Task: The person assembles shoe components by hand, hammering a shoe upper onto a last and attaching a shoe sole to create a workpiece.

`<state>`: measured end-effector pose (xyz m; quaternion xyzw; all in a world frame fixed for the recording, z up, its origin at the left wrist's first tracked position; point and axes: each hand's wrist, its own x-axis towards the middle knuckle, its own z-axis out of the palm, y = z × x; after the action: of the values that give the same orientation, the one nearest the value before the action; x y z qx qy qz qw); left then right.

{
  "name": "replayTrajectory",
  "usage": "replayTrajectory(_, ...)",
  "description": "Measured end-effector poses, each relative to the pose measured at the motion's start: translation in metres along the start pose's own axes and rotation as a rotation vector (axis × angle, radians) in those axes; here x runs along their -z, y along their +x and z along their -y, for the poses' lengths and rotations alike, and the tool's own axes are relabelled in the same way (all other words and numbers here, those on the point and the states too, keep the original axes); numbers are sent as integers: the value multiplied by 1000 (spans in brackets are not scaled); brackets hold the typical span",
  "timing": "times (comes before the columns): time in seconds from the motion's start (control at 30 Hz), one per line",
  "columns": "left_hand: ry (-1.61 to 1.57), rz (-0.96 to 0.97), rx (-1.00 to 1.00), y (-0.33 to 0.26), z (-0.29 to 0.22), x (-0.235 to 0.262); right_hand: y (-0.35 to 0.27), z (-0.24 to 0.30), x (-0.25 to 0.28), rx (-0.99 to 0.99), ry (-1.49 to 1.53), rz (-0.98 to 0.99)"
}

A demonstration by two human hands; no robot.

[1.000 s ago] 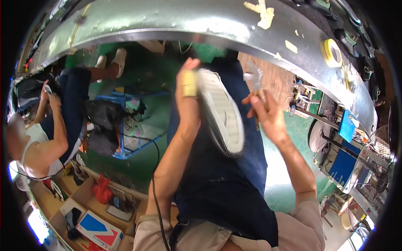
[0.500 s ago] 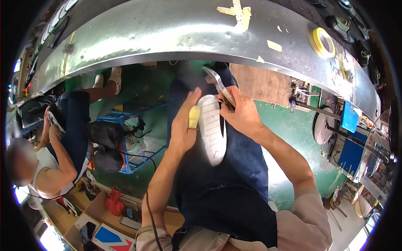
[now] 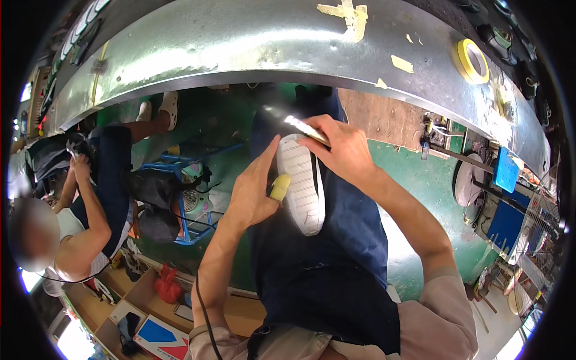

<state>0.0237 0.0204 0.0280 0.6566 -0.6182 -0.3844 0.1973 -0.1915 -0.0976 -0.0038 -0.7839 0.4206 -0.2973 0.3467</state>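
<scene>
A white shoe lies sole up on my dark blue apron, its ribbed outsole showing and one end pointing away from me. Along its left side my left hand grips the edge. The index finger reaches the far end, and the thumb, wrapped in yellow tape, presses on the side. My right hand is closed round a silver metal hand tool over the shoe's far right edge. Motion smears the tool's head, so its kind is unclear; the palm hides its handle.
A metal workbench curves across ahead, with a yellow tape roll on it. A person sits at the left beside a blue metal frame. Cardboard boxes stand lower left; a wire fan guard is at the right.
The tool has swung flatter and to the left, its head now blurred. My right hand has moved slightly away from me; my left thumb has shifted a little nearer me along the shoe.
</scene>
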Motion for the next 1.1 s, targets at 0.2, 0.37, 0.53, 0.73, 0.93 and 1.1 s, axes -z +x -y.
replayTrajectory(0.2,8,53,60,-4,-19,-1,16,-4,-10,278,-85,1)
replayTrajectory(0.37,-138,64,112,-11,-12,0,18,12,6,-121,53,125)
replayTrajectory(0.53,63,88,26,-15,5,3,25,6,2,275,-58,185)
replayTrajectory(0.73,-675,-170,175,5,8,-40,23,15,-18,162,-95,98)
replayTrajectory(0.93,-595,-213,83,8,17,-48,-19,51,74,-646,418,627)
replayTrajectory(1.1,-491,-166,19,5,-5,-34,-22,47,84,-740,512,764)
